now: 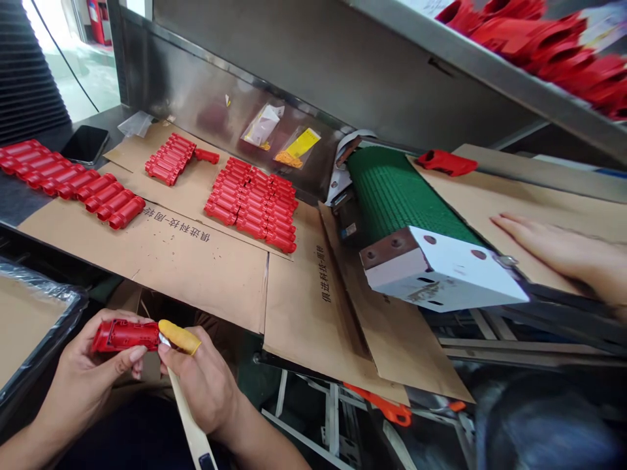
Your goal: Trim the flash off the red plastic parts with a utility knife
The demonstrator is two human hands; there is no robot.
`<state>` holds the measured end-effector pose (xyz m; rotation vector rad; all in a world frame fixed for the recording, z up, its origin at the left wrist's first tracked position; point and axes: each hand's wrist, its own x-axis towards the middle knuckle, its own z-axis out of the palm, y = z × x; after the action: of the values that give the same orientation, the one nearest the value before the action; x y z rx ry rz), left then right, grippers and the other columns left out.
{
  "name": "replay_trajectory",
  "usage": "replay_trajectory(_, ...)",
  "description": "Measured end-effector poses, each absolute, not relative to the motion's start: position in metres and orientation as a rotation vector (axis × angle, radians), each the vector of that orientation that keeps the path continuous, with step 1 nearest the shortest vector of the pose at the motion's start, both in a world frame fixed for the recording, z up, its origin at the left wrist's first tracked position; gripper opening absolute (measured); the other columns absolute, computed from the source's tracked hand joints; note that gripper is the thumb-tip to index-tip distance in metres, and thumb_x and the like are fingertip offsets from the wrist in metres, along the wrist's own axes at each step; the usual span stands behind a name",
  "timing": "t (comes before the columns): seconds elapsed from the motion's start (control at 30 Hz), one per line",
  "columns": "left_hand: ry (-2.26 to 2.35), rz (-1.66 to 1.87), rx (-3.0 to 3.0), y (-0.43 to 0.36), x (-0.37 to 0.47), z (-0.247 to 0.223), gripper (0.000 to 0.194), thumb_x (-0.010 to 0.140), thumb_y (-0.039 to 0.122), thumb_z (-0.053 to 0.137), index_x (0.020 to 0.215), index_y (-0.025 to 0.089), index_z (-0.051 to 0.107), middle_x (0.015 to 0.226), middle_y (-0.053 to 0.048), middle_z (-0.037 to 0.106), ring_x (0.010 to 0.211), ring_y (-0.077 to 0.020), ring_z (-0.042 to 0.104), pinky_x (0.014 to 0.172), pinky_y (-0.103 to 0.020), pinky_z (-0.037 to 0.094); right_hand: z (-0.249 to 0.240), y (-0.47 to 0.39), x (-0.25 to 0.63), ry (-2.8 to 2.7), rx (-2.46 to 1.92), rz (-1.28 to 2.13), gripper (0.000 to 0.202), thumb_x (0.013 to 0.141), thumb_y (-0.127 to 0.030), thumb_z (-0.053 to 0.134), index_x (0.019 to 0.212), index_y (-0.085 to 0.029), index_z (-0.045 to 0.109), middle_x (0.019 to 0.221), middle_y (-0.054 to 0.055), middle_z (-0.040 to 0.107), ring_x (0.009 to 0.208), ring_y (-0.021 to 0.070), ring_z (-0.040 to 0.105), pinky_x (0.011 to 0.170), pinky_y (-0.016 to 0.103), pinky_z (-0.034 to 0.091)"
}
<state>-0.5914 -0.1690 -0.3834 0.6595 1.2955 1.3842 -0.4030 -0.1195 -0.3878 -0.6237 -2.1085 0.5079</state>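
Observation:
My left hand (91, 365) is closed around a red plastic housing (128, 334), its recessed side turned up. The fingers of my right hand (203, 369) grip a knife (185, 408) with a long cream handle and a dark patch near its end. Its short metal blade meets the right end of the housing; the exact contact is hidden by my fingers. A yellow finger cot (180, 336) covers one finger of my right hand. Both hands are in front of the bench's near edge, below the cardboard (210, 274).
Red housings lie in rows at the left (73, 179), in a small group (170, 158) and in a larger block (252, 203). A green conveyor belt (406, 192) stands right of them. Another person's hand (553, 251) rests on cardboard beyond it. Orange-handled scissors (392, 411) hang low.

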Motion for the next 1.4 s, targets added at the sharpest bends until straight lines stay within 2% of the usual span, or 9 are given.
replay_trajectory(0.2,1.251,1.414,0.396,-0.165,-0.587,-0.372,0.054,0.067,0.036,0.096,0.108,0.019,0.065,0.108,-0.008,0.076,0.061,-0.0107,0.061,0.055,-0.022,0.055,-0.382,-0.116,-0.389,-1.612,-0.959,0.668,0.031,0.105,-0.006,0.052,0.128,-0.023,0.064,0.102,0.005,0.075,0.085,0.0133,0.074,0.075,0.025,0.065)
replay_trajectory(0.3,1.227,1.385,0.371,-0.163,-0.586,-0.37,0.064,0.065,0.034,0.098,0.114,0.02,0.061,0.109,-0.01,0.077,0.067,-0.0133,0.065,0.058,-0.022,0.057,-0.377,-0.119,-0.388,-1.593,-0.907,0.841,0.024,0.099,-0.009,0.065,0.116,-0.025,0.071,0.102,0.003,0.076,0.086,0.0134,0.075,0.079,0.026,0.065)
replay_trajectory(0.43,1.181,1.362,0.407,-0.163,-0.584,-0.375,0.062,0.071,0.035,0.095,0.118,0.019,0.058,0.113,-0.013,0.075,0.079,-0.0184,0.069,0.06,-0.024,0.057,-0.373,-0.119,-0.391,-1.663,-0.856,0.81,0.029,0.096,-0.005,0.063,0.115,-0.024,0.071,0.102,0.004,0.074,0.093,0.0145,0.073,0.08,0.027,0.064)
replay_trajectory(0.6,1.127,1.324,0.532,-0.166,-0.593,-0.393,0.063,0.08,0.04,0.089,0.125,0.022,0.049,0.109,-0.01,0.074,0.072,-0.0152,0.066,0.059,-0.025,0.055,-0.376,-0.117,-0.39,-1.734,-0.867,0.739,0.03,0.096,-0.006,0.064,0.118,-0.025,0.071,0.099,0.003,0.076,0.092,0.0148,0.072,0.085,0.029,0.064)
replay_trajectory(0.73,1.312,1.171,1.06,-0.137,-0.62,-0.39,0.052,0.098,0.052,0.065,0.133,0.024,0.039,0.1,-0.008,0.073,0.078,-0.0203,0.071,0.065,-0.03,0.057,-0.379,-0.115,-0.386,-1.716,-0.89,0.712,0.03,0.097,-0.006,0.062,0.119,-0.025,0.07,0.095,0.003,0.076,0.087,0.0144,0.073,0.081,0.026,0.065)
replay_trajectory(0.87,1.935,0.565,2.088,-0.067,-0.634,-0.357,0.049,0.103,0.042,0.049,0.141,0.013,0.05,0.116,-0.019,0.073,0.106,-0.0322,0.069,0.09,-0.045,0.054,-0.378,-0.113,-0.388,-1.738,-0.835,0.727,0.032,0.097,-0.006,0.06,0.121,-0.025,0.069,0.095,0.003,0.075,0.083,0.014,0.073,0.074,0.024,0.065)
replay_trajectory(1.03,2.258,0.275,2.227,0.0,-0.628,-0.339,0.03,0.093,0.018,0.049,0.107,0.0,0.069,0.104,-0.032,0.068,0.107,-0.0461,0.058,0.088,-0.057,0.044,-0.379,-0.113,-0.391,-1.694,-0.802,0.728,0.029,0.099,-0.009,0.061,0.122,-0.025,0.07,0.095,0.005,0.075,0.081,0.0167,0.072,0.072,0.027,0.065)
replay_trajectory(1.23,2.332,0.25,2.326,0.036,-0.637,-0.336,0.036,0.097,0.037,0.055,0.107,0.004,0.068,0.111,-0.032,0.064,0.108,-0.0454,0.054,0.086,-0.052,0.039,-0.393,-0.111,-0.384,-1.458,-0.863,0.848,0.019,0.103,-0.022,0.059,0.116,-0.026,0.072,0.096,0.008,0.071,0.075,0.0178,0.07,0.066,0.029,0.064)
replay_trajectory(1.4,2.23,0.397,2.384,0.121,-0.644,-0.325,0.021,0.1,0.022,0.052,0.107,0.01,0.067,0.118,-0.02,0.063,0.119,-0.0363,0.051,0.098,-0.052,0.037,-0.39,-0.109,-0.383,-1.339,-0.854,0.979,0.014,0.103,-0.026,0.062,0.108,-0.023,0.074,0.09,0.009,0.072,0.07,0.0191,0.072,0.062,0.031,0.066)
